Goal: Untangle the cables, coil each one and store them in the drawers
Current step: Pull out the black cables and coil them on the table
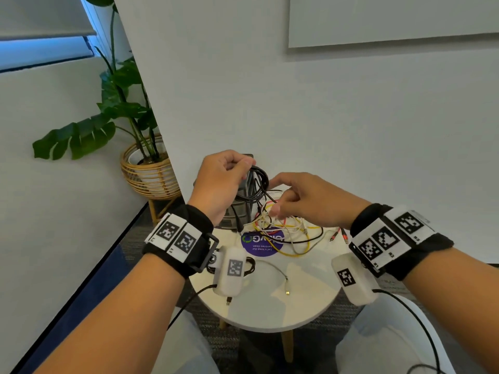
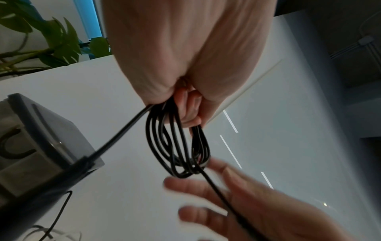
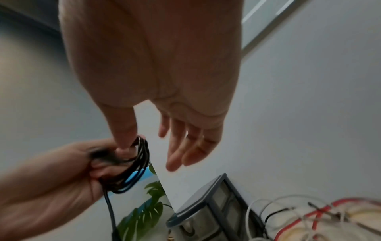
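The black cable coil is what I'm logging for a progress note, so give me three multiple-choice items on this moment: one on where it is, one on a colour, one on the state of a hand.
1. Where is the black cable coil?
A. In the left hand, above the table
B. Inside a drawer
C. Flat on the purple sticker

2. Which colour is absent from the tangled cables on the round table?
A. Yellow
B. Red
C. Green

3. How is the right hand?
A. Clenched round the coil
B. Fingers extended, gripping nothing
C. Flat on the table

Answers: 1 A, the left wrist view shows fingers curled round the loops; 2 C, only yellow, red, white and black strands show; 3 B, the right wrist view shows straight fingers beside the coil.
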Motion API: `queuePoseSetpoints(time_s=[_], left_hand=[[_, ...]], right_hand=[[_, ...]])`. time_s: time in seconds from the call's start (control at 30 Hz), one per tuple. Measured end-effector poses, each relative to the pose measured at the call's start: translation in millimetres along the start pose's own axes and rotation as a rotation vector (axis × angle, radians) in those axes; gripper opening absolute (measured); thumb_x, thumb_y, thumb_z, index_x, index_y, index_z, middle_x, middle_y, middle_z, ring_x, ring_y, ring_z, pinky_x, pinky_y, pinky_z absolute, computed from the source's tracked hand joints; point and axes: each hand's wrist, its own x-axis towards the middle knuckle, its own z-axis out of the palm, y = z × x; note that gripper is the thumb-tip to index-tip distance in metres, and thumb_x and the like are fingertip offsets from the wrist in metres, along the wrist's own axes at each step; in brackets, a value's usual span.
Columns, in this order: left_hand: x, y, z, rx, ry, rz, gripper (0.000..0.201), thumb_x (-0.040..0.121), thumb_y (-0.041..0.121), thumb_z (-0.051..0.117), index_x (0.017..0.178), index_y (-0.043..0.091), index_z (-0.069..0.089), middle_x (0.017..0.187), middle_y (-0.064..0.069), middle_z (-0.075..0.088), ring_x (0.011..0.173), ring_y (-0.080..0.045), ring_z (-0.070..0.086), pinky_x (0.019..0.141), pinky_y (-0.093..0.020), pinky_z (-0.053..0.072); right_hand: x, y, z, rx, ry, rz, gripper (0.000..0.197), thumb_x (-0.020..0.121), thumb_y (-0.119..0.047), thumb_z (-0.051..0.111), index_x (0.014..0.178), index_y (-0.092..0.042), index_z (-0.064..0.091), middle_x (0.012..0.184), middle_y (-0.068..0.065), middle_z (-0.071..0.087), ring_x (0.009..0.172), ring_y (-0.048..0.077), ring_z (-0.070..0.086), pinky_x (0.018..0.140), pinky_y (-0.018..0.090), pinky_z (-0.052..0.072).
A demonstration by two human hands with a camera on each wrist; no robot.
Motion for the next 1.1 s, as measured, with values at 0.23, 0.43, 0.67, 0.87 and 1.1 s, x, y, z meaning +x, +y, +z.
queuePoseSetpoints(time_s=[0.23,0.43,0.67,0.87,1.1], left_hand=[[-3.6,7.6,0.2,-0.017,-0.134,0.014,0.017,0.101,0.016,0.061,0.098,0.006,0.074,0.065,0.005,0.056,0.055,-0.004,0.046,0.053,-0.014,0.038],[-9.7,4.4,-1.1,-0.119,-0.189,-0.012,0.016,0.104,0.014,0.056,0.106,0.006,0.071,0.082,-0.016,0.061,0.056,-0.008,0.043,0.052,-0.017,0.036],[-19.7,-16.5,-4.5,-0.045,-0.351,-0.107,0.026,0.105,0.011,0.053,0.129,0.015,0.062,0.103,-0.004,0.076,0.104,-0.019,0.073,0.093,-0.034,0.059],[-22.3,-13.3,-13.6,0.058,-0.464,-0.186,0.035,0.096,0.001,0.066,0.128,0.014,0.062,0.117,-0.011,0.072,0.099,-0.022,0.076,0.081,-0.027,0.061],[-23.8,-6.1,-19.7,-0.006,-0.48,-0.31,0.032,0.095,0.003,0.068,0.126,0.0,0.062,0.094,-0.021,0.076,0.085,-0.02,0.076,0.071,-0.021,0.06]], right_hand=[[8.7,-8.3,-0.8,0.064,0.144,-0.265,0.027,0.092,-0.013,0.072,0.104,-0.025,0.051,0.113,0.0,0.065,0.085,0.013,0.063,0.079,0.036,0.057],[16.2,-5.9,0.0,0.018,0.187,-0.319,0.015,0.091,-0.005,0.073,0.102,-0.014,0.072,0.098,-0.001,0.072,0.074,0.026,0.07,0.075,0.047,0.062],[16.2,4.1,-8.9,-0.081,0.289,-0.242,0.02,0.09,-0.006,0.074,0.105,-0.017,0.078,0.083,-0.007,0.07,0.069,0.015,0.073,0.061,0.016,0.052],[15.9,10.7,-5.3,-0.101,0.283,-0.217,0.022,0.09,-0.003,0.073,0.105,-0.019,0.077,0.083,-0.005,0.069,0.063,0.007,0.07,0.061,0.015,0.05],[14.0,16.3,-11.0,-0.082,0.305,-0.212,0.025,0.09,0.0,0.072,0.106,-0.018,0.077,0.085,0.001,0.071,0.066,0.011,0.07,0.067,0.022,0.057]])
